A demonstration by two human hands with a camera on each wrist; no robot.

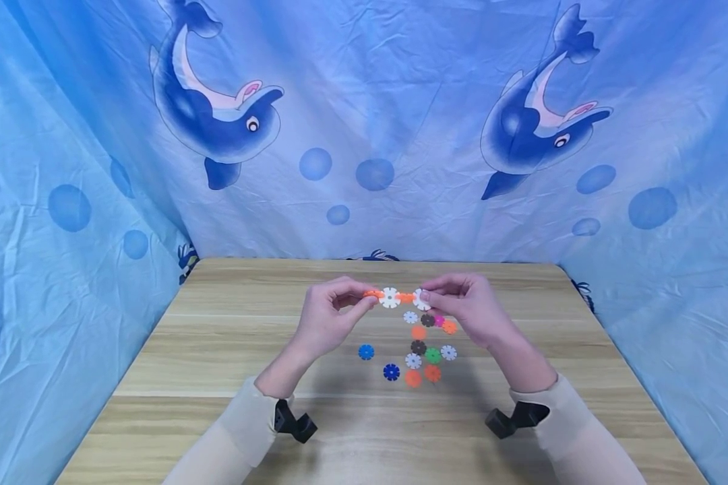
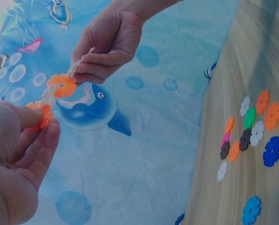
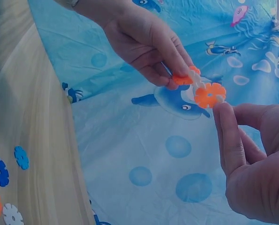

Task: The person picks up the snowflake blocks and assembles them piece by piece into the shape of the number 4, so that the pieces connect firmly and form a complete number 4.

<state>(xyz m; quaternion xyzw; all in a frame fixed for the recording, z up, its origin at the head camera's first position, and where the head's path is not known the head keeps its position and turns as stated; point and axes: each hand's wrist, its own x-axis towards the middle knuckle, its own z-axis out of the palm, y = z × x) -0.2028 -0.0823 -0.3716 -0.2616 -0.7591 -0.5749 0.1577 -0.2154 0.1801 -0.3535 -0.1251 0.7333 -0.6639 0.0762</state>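
Chain (image 1: 390, 298): four discs, orange-white-orange-white from left to right; up in the air over the table (image 1: 218, 350), between both grips.
Left grip (image 1: 330, 316): thumb and fingers pinching the end orange disc (image 2: 44, 116).
Right grip (image 1: 468, 306): pinching the end white disc (image 1: 419, 304), partly hidden by fingertips.
Loose discs: flat on table, below chain; green disc (image 1: 433, 356), pink disc (image 1: 439, 321), plus white, orange and dark brown ones, grouped.
Blue discs: dark one (image 1: 391, 372) and lighter one (image 1: 366, 352), left of the group.
Sleeves: light, black device (image 1: 297, 423) at left wrist, similar one at right.
Backdrop (image 1: 400, 81): blue cloth, dolphins and bubbles printed.
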